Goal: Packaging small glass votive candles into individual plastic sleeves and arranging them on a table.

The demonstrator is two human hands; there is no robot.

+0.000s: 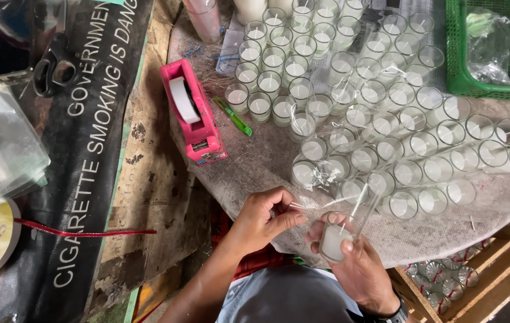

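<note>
My right hand (359,269) grips the candle glass (336,238); my left hand (261,220) pinches the wick (298,207). I judge: keep glass upright, wick centred.
</note>
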